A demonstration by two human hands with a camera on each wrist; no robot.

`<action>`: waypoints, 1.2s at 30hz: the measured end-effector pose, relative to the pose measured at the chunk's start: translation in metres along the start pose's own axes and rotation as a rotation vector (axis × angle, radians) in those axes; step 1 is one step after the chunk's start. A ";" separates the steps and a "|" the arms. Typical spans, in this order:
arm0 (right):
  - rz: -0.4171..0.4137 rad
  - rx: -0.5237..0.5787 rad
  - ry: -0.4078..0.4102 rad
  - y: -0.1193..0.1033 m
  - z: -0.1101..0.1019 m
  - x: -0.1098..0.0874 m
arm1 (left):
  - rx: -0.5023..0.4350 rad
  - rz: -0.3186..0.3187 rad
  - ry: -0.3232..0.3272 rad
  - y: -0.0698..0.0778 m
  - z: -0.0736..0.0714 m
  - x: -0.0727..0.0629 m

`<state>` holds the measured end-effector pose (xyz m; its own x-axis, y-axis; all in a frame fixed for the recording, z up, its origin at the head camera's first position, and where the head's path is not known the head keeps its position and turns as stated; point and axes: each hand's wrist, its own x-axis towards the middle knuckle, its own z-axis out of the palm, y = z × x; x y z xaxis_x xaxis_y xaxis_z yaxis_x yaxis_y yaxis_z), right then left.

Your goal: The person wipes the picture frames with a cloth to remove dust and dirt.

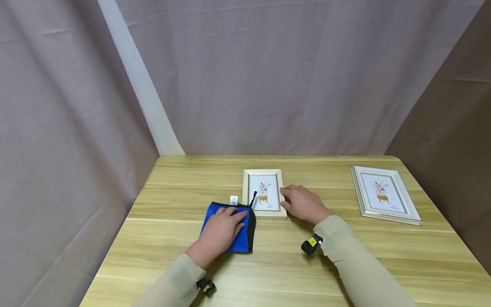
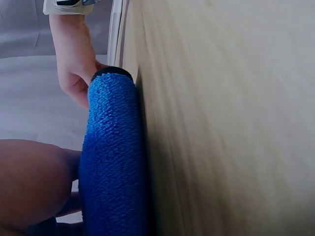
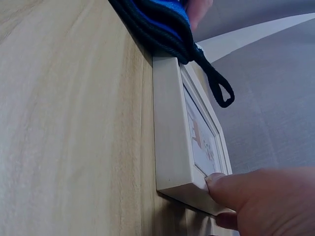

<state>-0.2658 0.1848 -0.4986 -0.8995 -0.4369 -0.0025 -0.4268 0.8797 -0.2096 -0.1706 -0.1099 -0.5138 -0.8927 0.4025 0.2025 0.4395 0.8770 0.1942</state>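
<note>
A folded blue towel (image 1: 242, 241) with black edging, a white tag and a black hanging loop lies on the wooden table. My left hand (image 1: 220, 230) rests on top of it, fingers spread loosely over the cloth. Just to its right lies a picture frame (image 1: 264, 214) with a pale border and a print of a potted plant. The towel's corner and loop overlap the frame's lower left in the head view. My right hand (image 1: 304, 204) holds the frame's right edge. In the right wrist view the thumb (image 3: 224, 189) presses on the border near a corner, another finger against the side.
A second, white picture frame (image 1: 416, 209) with a similar plant print lies at the right of the table (image 1: 153, 238), seemingly stacked on another. Grey curtains (image 1: 268, 76) hang behind and at the sides of the table.
</note>
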 end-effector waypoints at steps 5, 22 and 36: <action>-0.006 -0.001 -0.005 0.000 0.000 0.001 | 0.001 -0.015 -0.008 0.000 0.001 0.002; -0.022 0.005 0.003 0.000 -0.001 0.000 | -0.017 0.001 0.037 -0.011 0.003 0.031; -0.026 -0.003 0.010 0.000 -0.001 -0.001 | -0.026 -0.059 -0.003 -0.023 0.007 0.061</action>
<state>-0.2652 0.1855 -0.4982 -0.8888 -0.4582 0.0123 -0.4506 0.8685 -0.2065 -0.2362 -0.1033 -0.5128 -0.9174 0.3513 0.1871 0.3886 0.8922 0.2303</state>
